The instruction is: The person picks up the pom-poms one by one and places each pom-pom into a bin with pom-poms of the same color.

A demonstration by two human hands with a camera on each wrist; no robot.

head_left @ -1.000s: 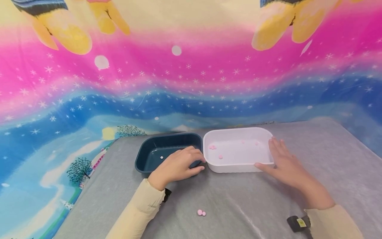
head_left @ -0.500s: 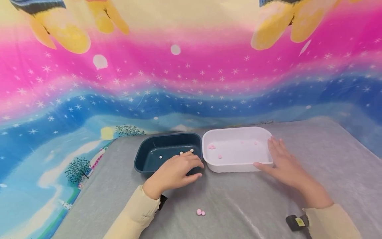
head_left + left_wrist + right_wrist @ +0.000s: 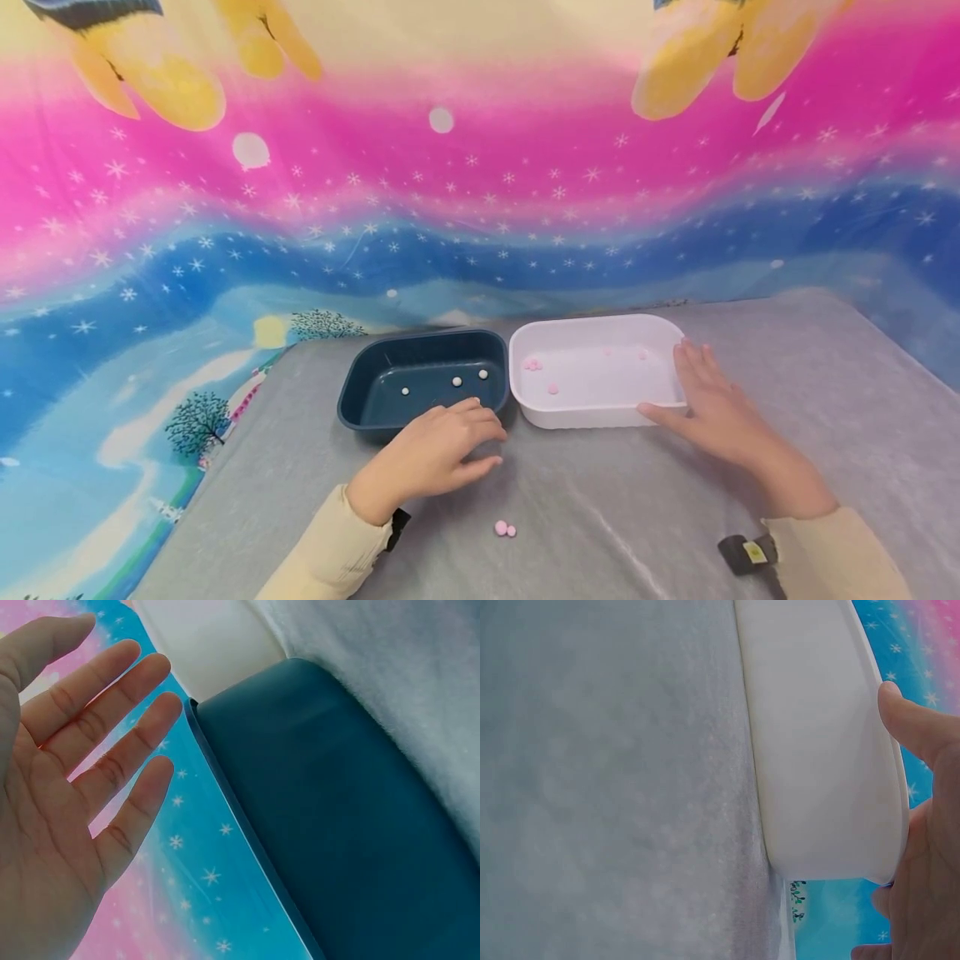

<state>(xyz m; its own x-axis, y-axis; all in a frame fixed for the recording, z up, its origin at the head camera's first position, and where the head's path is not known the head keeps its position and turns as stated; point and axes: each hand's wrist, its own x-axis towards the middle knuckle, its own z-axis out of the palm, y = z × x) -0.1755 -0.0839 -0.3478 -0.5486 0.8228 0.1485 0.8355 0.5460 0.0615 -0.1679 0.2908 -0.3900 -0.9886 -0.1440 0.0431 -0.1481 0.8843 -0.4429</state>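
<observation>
Grey cloth covers the surface [image 3: 675,500], with a bright starry backdrop hanging behind it. From the head view, your left hand [image 3: 435,454] has pulled back from the dark blue tray [image 3: 352,400] toward the near edge, fingers loose and spread, holding nothing. Three small white beads [image 3: 457,381] now show on the tray floor where only one was visible a second ago, so that drop looks done. Your right hand [image 3: 720,412] stays flat against the right wall of the white tray [image 3: 592,417], thumb along its near side, steadying it. Pink beads [image 3: 532,365] lie inside it, and two more pink pieces [image 3: 506,528] sit loose nearer the front edge.

Left wrist view: open palm [image 3: 60,787], straight fingers, the blue tray's outer wall [image 3: 337,825] just beyond. Its contents are hidden from here.

Right wrist view: thumb [image 3: 915,727] on the white tray's rim [image 3: 825,750]; the other fingers are mostly cut off, and the inside can't be seen.
</observation>
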